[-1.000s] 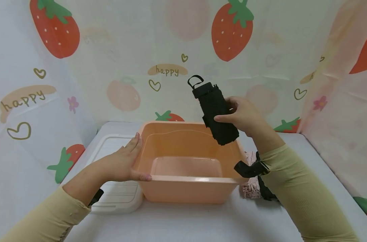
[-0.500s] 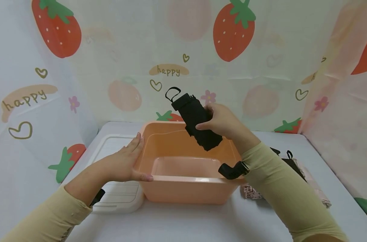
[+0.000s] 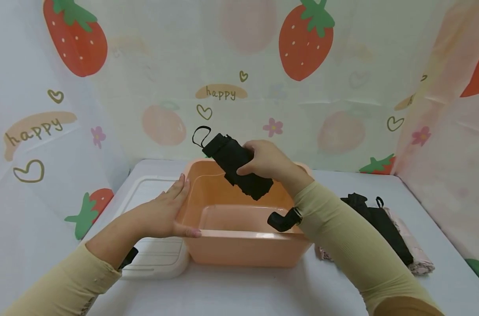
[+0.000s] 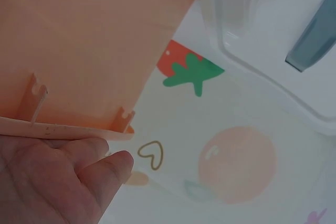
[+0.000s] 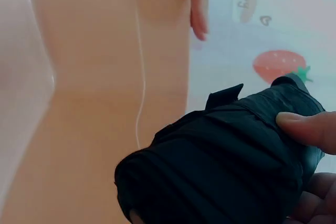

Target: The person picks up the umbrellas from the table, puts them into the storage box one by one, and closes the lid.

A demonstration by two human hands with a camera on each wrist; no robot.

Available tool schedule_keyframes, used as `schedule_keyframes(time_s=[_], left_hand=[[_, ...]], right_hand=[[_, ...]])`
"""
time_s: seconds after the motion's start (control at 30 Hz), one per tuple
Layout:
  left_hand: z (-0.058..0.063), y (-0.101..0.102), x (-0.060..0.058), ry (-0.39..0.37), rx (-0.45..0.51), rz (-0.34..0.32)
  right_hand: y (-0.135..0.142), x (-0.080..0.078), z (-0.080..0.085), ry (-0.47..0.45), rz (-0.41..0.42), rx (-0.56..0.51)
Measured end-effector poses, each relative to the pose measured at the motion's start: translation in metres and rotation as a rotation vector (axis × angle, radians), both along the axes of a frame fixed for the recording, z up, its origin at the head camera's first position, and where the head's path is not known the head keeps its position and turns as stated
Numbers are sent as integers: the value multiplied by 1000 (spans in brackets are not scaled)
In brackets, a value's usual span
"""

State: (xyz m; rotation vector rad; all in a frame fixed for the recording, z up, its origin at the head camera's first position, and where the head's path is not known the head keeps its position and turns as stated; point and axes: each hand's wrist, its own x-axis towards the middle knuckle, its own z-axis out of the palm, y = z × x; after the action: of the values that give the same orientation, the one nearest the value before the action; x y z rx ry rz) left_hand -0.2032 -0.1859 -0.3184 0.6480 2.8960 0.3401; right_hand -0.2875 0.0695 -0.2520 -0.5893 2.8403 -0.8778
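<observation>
My right hand [image 3: 269, 160] grips a folded black umbrella [image 3: 229, 158] with a wrist loop. It slants over an orange plastic tub [image 3: 243, 248], loop end up and to the left. In the right wrist view, the thumb presses on the umbrella's cloth [image 5: 215, 166], and the tub wall lies behind it. My left hand [image 3: 158, 215] rests at the tub's left rim with its fingers extended and the thumb on the front corner. The left wrist view shows those fingers [image 4: 105, 177] against the rim's outer edge.
A white plastic lid or box [image 3: 152, 259] with a grey-blue latch [image 4: 312, 35] lies left of the tub. To the right are a long black item [image 3: 387, 232] with a small loop and a rolled pink cloth [image 3: 423, 265]. A strawberry-print backdrop [image 3: 326, 101] surrounds the white table.
My right hand has carried the umbrella left and down over the tub, and it has tilted flatter. The items on the right show more now. My left hand stays at the rim.
</observation>
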Motion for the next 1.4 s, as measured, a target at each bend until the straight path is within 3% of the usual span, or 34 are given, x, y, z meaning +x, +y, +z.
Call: schedule_keyframes(time_s=[0.3,0.53,0.93,1.4], left_hand=[[1,0,0,5,-13,-16],[0,-1,-1,4,-18,-7],[0,1,0,-20,-11,17],[2,2,0,-32,0,17]], right_hand=[[-14,-15,-4,-71,43,124],[-28,-20,-19,-131,75,229],[-42,-21,-49,-298,98,157],[-60,-22,-54,-398,27,0]])
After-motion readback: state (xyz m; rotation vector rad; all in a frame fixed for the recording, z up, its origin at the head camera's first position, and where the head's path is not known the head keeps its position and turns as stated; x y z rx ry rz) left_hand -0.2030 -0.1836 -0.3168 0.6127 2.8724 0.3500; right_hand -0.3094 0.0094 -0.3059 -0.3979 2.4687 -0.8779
